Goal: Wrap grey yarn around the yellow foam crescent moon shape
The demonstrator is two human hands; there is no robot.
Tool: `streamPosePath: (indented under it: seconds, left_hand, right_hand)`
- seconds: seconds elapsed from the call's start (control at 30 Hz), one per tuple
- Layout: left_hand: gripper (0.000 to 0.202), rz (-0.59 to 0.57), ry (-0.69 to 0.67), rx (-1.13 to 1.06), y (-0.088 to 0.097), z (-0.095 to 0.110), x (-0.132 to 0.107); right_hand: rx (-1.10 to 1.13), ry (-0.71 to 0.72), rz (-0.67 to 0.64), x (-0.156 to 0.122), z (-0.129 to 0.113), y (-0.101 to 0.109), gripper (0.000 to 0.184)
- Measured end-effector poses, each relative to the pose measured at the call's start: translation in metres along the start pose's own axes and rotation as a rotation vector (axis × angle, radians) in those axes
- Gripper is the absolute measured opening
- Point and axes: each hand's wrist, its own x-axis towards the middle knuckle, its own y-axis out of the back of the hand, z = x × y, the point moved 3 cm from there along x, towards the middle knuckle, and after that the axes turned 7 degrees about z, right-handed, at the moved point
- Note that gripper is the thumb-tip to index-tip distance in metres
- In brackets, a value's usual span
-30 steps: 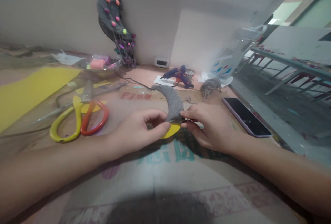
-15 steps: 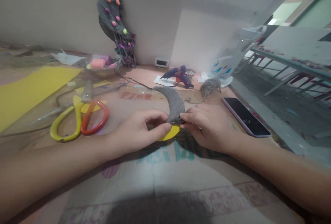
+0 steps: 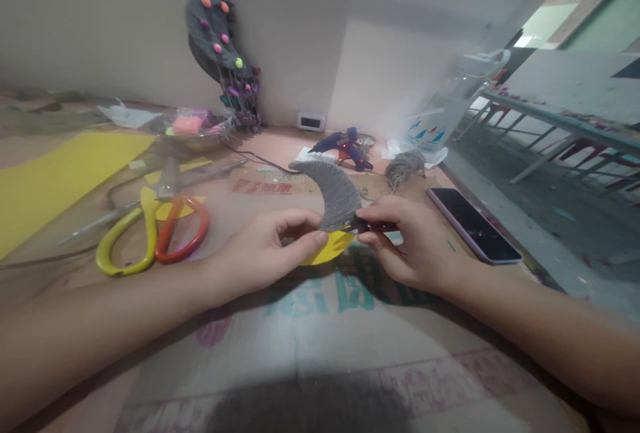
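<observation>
A crescent of yellow card [image 3: 327,250], its upper part wrapped in grey yarn [image 3: 336,193], is held over the table. My left hand [image 3: 280,243] pinches the crescent near the lower edge of the wrapping, thumb on the front. My right hand [image 3: 403,236] is closed at the crescent's right edge, thumb and forefinger pinching what looks like the grey yarn; a dark bit shows between the fingertips. The bare yellow tip points down and left, partly behind my left thumb. Behind my right hand lies a loose bundle of grey yarn [image 3: 406,170].
Scissors with yellow and red handles [image 3: 183,230] lie left, near yellow card [image 3: 65,180]. A blue glue gun [image 3: 345,148] sits at the back, by a small digital clock [image 3: 311,121]. A phone [image 3: 475,226] and a bottle [image 3: 440,113] are right. A pom-pom-decorated crescent [image 3: 213,36] leans on the wall.
The crescent has lifted and tilted slightly, showing more yellow card below the wrapping. My right hand's fingertips have shifted a little outward and up at its edge. My left hand keeps its pinch.
</observation>
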Motion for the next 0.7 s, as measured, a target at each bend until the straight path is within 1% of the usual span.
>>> streamPosePath:
  seconds: [0.1,0.23,0.27,0.3,0.37,0.4,0.47,0.53,0.7]
  left_hand:
    - [0.018,0.015,0.004,0.007,0.001,0.0,0.0]
    - [0.018,0.017,0.015,0.048,0.001,0.001,0.0]
    - [0.018,0.012,0.013,0.062,0.001,0.001,0.0]
    - [0.018,0.006,0.013,0.077,0.0,0.001,0.0]
    - [0.018,0.007,0.005,0.113,0.001,0.002,0.0]
    - [0.02,0.011,-0.002,0.136,0.001,0.002,0.001]
    - [0.025,0.019,-0.024,0.183,0.001,0.003,0.001]
    - [0.029,0.018,-0.039,0.219,0.001,0.003,0.002]
    - [0.026,0.004,-0.038,0.247,0.001,0.004,0.001]
  right_hand:
    - [0.014,-0.054,-0.002,-0.003,0.001,0.0,0.016]
    - [0.091,-0.279,0.073,-0.001,0.004,0.001,0.032]
    - [0.111,-0.333,0.075,0.0,0.003,0.001,0.032]
    - [0.121,-0.374,0.06,0.002,0.003,0.001,0.027]
    - [0.117,-0.431,0.022,0.006,0.0,-0.001,0.011]
    - [0.111,-0.454,0.009,0.007,-0.001,-0.002,0.01]
    - [0.107,-0.488,-0.009,0.009,-0.004,-0.004,0.015]
    - [0.118,-0.516,-0.026,0.009,-0.005,-0.005,0.017]
    - [0.15,-0.531,-0.048,0.008,-0.005,-0.007,0.018]
